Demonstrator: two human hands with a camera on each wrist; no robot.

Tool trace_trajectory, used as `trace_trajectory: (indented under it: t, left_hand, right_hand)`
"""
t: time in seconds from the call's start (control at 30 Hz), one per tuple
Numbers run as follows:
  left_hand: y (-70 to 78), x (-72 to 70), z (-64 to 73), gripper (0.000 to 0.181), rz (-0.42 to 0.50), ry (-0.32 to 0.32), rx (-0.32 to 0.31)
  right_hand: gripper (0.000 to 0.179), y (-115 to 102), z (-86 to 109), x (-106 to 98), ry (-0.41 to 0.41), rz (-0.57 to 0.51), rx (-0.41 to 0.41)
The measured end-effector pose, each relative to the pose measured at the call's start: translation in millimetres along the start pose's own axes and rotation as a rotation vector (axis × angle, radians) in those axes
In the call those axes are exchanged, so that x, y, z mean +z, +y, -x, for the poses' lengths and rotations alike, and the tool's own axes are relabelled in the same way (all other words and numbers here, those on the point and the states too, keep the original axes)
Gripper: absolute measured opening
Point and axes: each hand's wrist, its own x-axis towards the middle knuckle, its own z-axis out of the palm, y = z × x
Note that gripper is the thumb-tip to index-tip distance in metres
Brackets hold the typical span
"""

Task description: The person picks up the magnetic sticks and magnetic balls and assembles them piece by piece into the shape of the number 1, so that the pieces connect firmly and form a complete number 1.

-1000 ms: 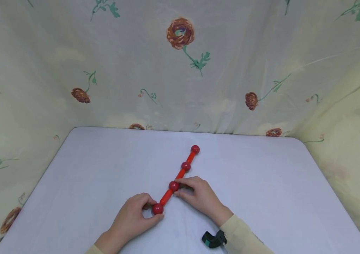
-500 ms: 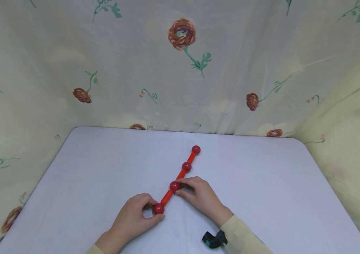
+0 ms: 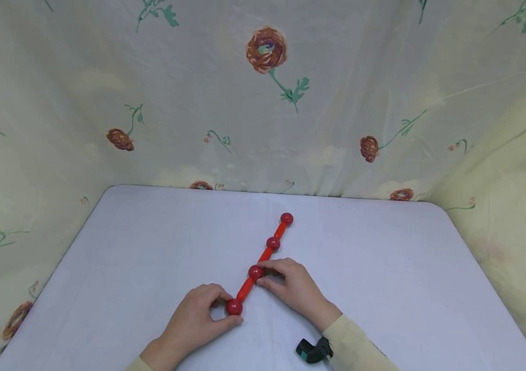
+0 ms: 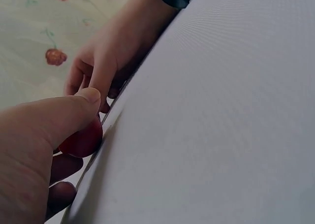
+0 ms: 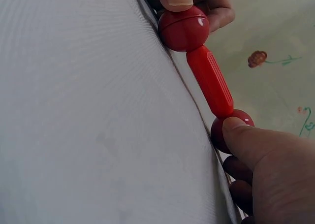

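A chain of several dark red balls joined by bright red rods runs slantwise over the white table. My left hand (image 3: 198, 314) pinches the nearest red ball (image 3: 234, 307) between thumb and forefinger. In the right wrist view a ribbed red rod (image 5: 210, 81) links that ball to the second one. That second red ball (image 3: 256, 272) is pinched by my right hand (image 3: 293, 288). Beyond it, a third ball (image 3: 273, 243) and the far end ball (image 3: 286, 219) lie untouched. In the left wrist view the thumb partly covers the held ball (image 4: 84, 140).
The white table (image 3: 407, 288) has rounded far corners. Flower-printed cloth (image 3: 188, 82) rises behind it and at both sides. Beside my right sleeve (image 3: 358, 342) is a black curved device (image 3: 314, 351) at the wrist.
My left hand and the near ball have shifted slightly right and toward me. My right hand keeps its pinch on the second ball, almost still.
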Motion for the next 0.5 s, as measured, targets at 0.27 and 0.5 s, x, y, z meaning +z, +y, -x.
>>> trace_trajectory:
  t: [0.27,0.5]
  left_hand:
    - [4.6,0.3,2.5,0.037,0.0,-0.051,0.016]
    - [13.8,-0.3,4.4,0.031,0.035,-0.158,0.082]
  right_hand:
    - [0.035,10.9,-8.9,-11.2,0.182,0.005,0.059]
    - [0.039,22.0,-16.5,-18.8,0.162,0.079,0.13]
